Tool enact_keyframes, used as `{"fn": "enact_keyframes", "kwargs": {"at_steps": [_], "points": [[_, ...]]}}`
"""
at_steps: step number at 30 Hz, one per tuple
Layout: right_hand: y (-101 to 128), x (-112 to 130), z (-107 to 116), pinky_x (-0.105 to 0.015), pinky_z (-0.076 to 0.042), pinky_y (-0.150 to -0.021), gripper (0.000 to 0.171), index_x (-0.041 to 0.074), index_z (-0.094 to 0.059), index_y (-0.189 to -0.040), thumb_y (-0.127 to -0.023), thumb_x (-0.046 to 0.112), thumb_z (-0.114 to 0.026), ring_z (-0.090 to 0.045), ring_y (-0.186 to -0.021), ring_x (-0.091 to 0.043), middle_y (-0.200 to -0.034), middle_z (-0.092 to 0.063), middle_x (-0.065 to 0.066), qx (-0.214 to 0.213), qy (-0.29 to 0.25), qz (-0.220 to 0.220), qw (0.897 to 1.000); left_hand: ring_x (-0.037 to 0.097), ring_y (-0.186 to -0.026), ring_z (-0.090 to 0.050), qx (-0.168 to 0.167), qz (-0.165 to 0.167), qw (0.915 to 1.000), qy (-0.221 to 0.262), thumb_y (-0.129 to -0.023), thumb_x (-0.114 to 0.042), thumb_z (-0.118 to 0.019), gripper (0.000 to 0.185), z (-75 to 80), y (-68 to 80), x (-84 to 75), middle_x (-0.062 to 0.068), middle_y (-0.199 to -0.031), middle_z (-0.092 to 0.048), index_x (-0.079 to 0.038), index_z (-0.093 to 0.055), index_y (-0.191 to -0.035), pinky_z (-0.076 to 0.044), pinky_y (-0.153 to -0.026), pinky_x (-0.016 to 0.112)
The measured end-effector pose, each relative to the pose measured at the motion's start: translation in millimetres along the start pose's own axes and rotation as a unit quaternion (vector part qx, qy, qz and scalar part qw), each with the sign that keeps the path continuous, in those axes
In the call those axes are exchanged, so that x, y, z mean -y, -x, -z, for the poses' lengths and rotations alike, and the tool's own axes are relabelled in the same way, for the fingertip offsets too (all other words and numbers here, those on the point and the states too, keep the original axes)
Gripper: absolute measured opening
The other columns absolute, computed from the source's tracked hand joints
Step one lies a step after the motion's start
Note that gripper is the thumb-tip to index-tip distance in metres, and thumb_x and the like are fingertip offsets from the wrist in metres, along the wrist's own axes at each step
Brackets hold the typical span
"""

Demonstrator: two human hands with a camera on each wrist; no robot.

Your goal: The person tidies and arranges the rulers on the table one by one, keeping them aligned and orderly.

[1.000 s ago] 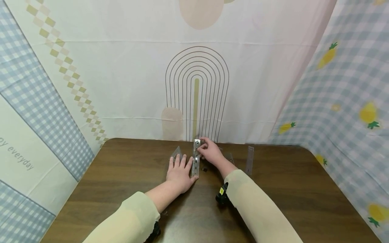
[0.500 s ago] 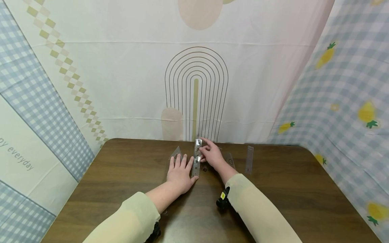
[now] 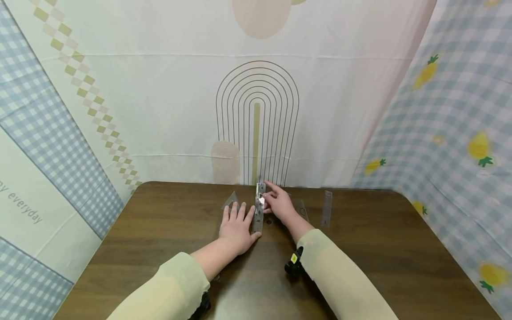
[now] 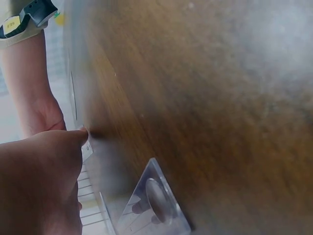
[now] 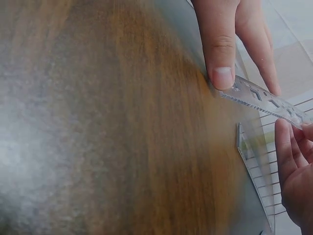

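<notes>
A clear stencil ruler [image 3: 258,218] with cut-out shapes and a wavy edge lies lengthwise at the far middle of the table. My left hand [image 3: 236,229] rests on the table left of it, fingers spread and straight. Its thumb presses the ruler's near end, as the right wrist view also shows. From the other side, my right hand [image 3: 280,205] pinches the ruler near its far half, index finger pointing out past the far end. Beyond the left fingers a clear set square [image 3: 233,198] is partly covered; in the left wrist view a set square [image 4: 180,218] with a round hole shows.
Another clear set square [image 3: 302,210] sits partly behind the right wrist. Farther right lies a second clear ruler [image 3: 326,210]. A small dark patch [image 3: 269,222] is beside the stencil ruler. The brown wooden table [image 3: 160,231] meets a patterned cloth [image 3: 180,111] at its back edge.
The ruler's far end has shifted slightly right and its glints have moved. My right hand has slid a little right and its index finger has straightened. The left hand stays put.
</notes>
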State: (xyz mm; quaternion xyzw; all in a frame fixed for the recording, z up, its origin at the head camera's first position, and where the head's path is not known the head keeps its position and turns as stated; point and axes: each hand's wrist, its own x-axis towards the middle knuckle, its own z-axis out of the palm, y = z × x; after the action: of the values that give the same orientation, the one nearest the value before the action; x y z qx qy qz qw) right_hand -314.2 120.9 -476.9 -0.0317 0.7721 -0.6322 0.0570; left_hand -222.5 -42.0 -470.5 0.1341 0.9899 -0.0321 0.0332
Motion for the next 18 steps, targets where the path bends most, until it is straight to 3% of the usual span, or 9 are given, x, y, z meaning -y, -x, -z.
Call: {"fn": "enact_keyframes", "kwargs": {"at_steps": [18], "points": [[16.3, 0.8, 0.9, -0.034, -0.059, -0.063, 0.052, 0.026, -0.048, -0.149, -0.100, 0.009, -0.058, -0.064, -0.068, -0.017, -0.108, -0.068, -0.015, -0.006, -0.039, -0.014, 0.999, 0.037, -0.150, -0.011, -0.016, -0.023, 0.9994, 0.018, -0.092, -0.073, -0.042, 0.088, 1.7, 18.6, -2.6, 0.011, -0.164, -0.018, -0.022, -0.019, -0.161, -0.004, -0.119, 0.056]]}}
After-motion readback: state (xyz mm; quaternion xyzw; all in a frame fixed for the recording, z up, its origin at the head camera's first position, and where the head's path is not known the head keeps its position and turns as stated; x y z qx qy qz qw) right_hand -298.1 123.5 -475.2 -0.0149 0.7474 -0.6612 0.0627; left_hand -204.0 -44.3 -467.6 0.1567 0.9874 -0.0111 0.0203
